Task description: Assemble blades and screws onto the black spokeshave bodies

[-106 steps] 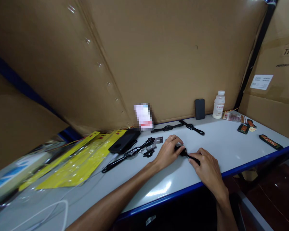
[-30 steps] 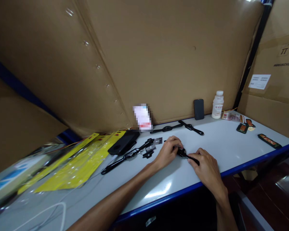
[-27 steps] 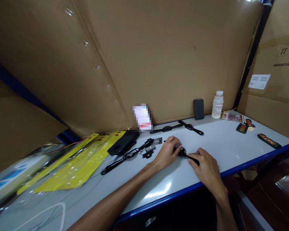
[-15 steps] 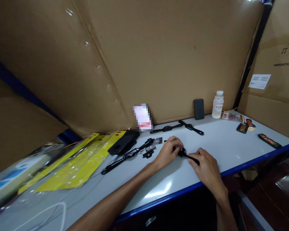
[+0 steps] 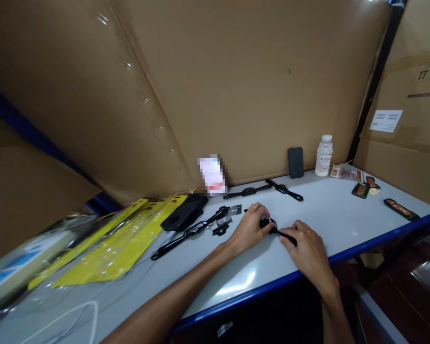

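Both my hands rest on the white table (image 5: 329,212) around one black wristwatch (image 5: 268,223). My left hand (image 5: 250,227) curls its fingers over the watch's body and far strap. My right hand (image 5: 306,248) pinches the near strap against the table. Most of the watch is hidden under the fingers. Left of my left hand lie small black and grey metal parts (image 5: 226,220) and a long black strap piece (image 5: 186,234). Two more black watches (image 5: 249,191) (image 5: 284,189) lie flat farther back.
Yellow plastic packets (image 5: 111,243) and a black case (image 5: 184,212) lie at the left. A dark phone (image 5: 295,162) and a white bottle (image 5: 324,155) stand against the cardboard wall (image 5: 236,86). Small orange-labelled packs (image 5: 361,191) (image 5: 399,209) lie at the right. A white cable (image 5: 75,315) runs along the near left.
My left fingers have shifted slightly on the watch, uncovering a bit more of its body. My right hand and everything else stay where they were.
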`<state>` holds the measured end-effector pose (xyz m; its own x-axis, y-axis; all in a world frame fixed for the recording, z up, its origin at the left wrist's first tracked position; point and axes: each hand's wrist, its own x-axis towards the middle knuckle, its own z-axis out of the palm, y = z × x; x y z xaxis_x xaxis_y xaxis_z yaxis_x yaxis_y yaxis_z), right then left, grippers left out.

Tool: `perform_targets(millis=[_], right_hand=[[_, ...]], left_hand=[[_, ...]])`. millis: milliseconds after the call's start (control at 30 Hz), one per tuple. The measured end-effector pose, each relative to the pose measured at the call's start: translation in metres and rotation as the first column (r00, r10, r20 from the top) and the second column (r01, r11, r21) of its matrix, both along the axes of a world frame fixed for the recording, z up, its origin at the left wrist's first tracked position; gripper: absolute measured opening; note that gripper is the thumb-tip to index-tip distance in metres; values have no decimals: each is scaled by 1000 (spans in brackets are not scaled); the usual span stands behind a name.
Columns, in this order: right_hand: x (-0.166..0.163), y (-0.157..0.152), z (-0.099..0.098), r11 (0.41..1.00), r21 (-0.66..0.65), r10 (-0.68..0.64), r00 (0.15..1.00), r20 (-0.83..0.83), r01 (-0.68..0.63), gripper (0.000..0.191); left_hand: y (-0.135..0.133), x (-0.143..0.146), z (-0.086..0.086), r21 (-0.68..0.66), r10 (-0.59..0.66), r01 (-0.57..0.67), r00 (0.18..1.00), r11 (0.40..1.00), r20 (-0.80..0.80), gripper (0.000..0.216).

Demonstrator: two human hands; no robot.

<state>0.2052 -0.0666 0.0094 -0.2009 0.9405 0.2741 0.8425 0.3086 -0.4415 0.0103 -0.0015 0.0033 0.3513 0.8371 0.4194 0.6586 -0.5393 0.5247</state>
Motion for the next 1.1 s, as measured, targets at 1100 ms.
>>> perform_targets(millis=[1100], right_hand=[[1,1,-6,1000,31,1,1000,-4,0,22]], left_hand=[[-3,2,6,-3,40,-40,998,999,-51,6]])
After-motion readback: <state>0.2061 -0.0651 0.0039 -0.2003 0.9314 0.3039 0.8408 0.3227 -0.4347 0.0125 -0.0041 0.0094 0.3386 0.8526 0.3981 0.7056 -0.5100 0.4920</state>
